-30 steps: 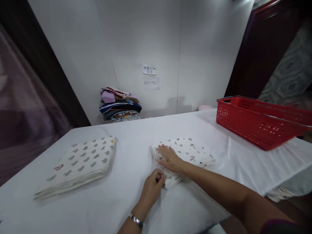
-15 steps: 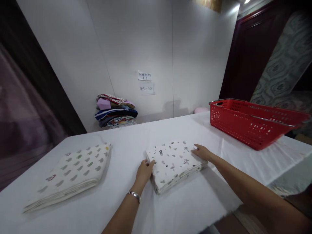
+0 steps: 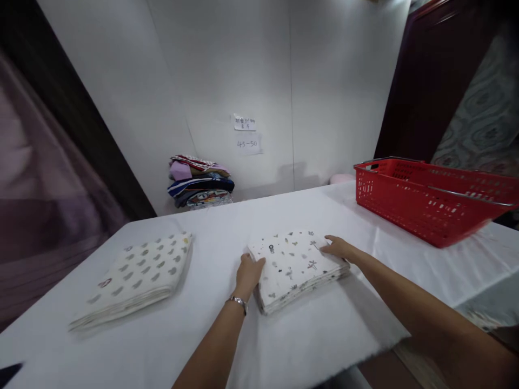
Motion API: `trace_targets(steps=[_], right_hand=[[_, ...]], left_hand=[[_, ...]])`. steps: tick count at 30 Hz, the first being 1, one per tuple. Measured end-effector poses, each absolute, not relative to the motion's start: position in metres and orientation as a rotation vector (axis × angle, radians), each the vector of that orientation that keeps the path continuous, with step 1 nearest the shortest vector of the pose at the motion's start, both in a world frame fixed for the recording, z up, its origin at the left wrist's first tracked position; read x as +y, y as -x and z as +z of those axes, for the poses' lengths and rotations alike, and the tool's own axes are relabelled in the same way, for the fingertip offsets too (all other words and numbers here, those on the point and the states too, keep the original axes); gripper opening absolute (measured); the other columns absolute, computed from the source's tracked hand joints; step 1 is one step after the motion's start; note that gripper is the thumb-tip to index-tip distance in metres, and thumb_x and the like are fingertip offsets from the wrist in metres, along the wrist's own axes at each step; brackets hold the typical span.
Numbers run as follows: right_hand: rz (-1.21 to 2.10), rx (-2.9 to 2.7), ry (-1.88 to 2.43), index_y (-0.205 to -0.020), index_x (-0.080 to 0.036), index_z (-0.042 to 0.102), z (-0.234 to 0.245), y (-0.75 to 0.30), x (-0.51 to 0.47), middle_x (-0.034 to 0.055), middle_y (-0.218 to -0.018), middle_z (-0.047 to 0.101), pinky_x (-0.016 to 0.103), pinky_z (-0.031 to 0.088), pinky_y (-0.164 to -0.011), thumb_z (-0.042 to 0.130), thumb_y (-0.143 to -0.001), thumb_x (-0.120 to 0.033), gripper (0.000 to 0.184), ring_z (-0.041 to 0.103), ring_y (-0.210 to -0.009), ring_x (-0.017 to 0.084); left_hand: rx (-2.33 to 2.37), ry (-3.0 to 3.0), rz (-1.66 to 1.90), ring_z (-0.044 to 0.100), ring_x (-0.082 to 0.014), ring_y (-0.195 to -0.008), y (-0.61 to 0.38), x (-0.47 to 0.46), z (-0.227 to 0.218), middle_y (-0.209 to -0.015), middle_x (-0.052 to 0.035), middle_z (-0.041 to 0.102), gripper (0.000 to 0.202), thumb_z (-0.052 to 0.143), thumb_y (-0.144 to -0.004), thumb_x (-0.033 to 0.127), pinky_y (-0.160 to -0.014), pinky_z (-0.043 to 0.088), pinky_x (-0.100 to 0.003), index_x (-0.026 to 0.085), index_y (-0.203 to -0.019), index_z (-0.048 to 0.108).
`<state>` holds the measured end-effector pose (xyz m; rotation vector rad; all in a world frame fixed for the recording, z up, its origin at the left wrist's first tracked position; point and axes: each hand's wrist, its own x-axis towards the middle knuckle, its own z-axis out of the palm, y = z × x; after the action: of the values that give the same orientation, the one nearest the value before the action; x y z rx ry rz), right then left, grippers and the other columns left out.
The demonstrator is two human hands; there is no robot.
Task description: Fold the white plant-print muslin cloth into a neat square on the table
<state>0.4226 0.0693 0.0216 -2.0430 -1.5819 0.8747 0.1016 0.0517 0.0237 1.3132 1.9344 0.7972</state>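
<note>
Left grip: my left hand [image 3: 249, 272] grips the left edge of the folded printed cloth [image 3: 294, 266], fingers curled onto its top and a bracelet on the wrist.
Right grip: my right hand [image 3: 339, 248] lies on the cloth's right far corner, fingers loosely spread and flat on it; I see nothing pinched there.
Printed cloth: a white folded stack with small dark motifs, lying flat on the white table [image 3: 316, 335] between my two hands, near the front edge.
Second cloth: a folded white cloth with grey spots [image 3: 140, 275] lies well apart to the left.
Basket: a red basket [image 3: 433, 197] stands at the far right of the table.
Back wall: a pile of coloured fabrics [image 3: 200, 182] sits under two paper notes [image 3: 246, 134].
</note>
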Motion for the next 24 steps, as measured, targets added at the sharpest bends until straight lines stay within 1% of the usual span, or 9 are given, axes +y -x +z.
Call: trace_targets(steps=[3,7,13,17,21,24], right_hand=[[0.921,-1.572,2.003,-0.135,-0.012,0.04,0.021,-0.426,0.066,0.0139,-0.114,0.062,0.029,0.048,-0.079,0.065,-0.072,-0.035,0.072,0.061,-0.097,0.024],[0.945,-1.538,1.919,-0.132,-0.015,0.046,0.014,-0.431,0.067,0.0136,-0.121,0.059,0.032,0.047,-0.084,0.07,-0.066,-0.039,0.074,0.059,-0.102,0.026],[0.889,-1.582,1.881,-0.132,-0.013,0.045,0.006,-0.431,0.062,0.0132,-0.112,0.063,0.033,0.045,-0.087,0.064,-0.071,-0.039,0.069,0.059,-0.102,0.025],[0.849,-1.613,1.869,-0.135,-0.014,0.042,0.007,-0.419,0.046,0.0122,-0.106,0.064,0.033,0.046,-0.084,0.059,-0.074,-0.042,0.069,0.062,-0.095,0.024],[0.775,-1.716,1.898,-0.133,-0.016,0.044,0.003,-0.407,0.033,0.01,-0.105,0.065,0.032,0.045,-0.085,0.056,-0.075,-0.039,0.064,0.061,-0.095,0.024],[0.737,-1.733,1.989,-0.136,-0.014,0.039,0.002,-0.406,0.03,0.0123,-0.11,0.063,0.035,0.043,-0.089,0.056,-0.076,-0.042,0.069,0.059,-0.1,0.026]], left_hand=[[1.805,-1.151,0.925,0.053,-0.0276,-0.112,-0.106,0.048,0.021,-0.127,-0.0186,0.051,0.077,0.068,-0.067,0.039,-0.091,0.041,-0.034,0.012,-0.129,0.033],[1.743,-1.026,0.994,0.053,-0.0247,-0.112,-0.105,0.042,0.014,-0.131,-0.0187,0.047,0.083,0.068,-0.068,0.039,-0.087,0.045,-0.031,0.013,-0.134,0.025],[1.655,-0.956,1.036,0.058,-0.0231,-0.104,-0.094,0.042,0.013,-0.126,-0.0186,0.051,0.088,0.068,-0.067,0.036,-0.079,0.048,-0.029,0.012,-0.138,0.021],[1.643,-1.002,1.088,0.058,-0.0208,-0.102,-0.083,0.05,0.016,-0.124,-0.0151,0.052,0.09,0.069,-0.067,0.031,-0.081,0.047,-0.027,0.016,-0.14,0.018],[1.679,-1.045,1.067,0.054,-0.0247,-0.108,-0.073,0.053,0.013,-0.127,-0.0186,0.048,0.093,0.073,-0.064,0.031,-0.089,0.042,-0.031,0.013,-0.139,0.022],[1.658,-1.049,1.047,0.052,-0.0248,-0.11,-0.069,0.048,0.01,-0.129,-0.0183,0.047,0.09,0.072,-0.065,0.038,-0.09,0.04,-0.031,0.013,-0.138,0.026]])
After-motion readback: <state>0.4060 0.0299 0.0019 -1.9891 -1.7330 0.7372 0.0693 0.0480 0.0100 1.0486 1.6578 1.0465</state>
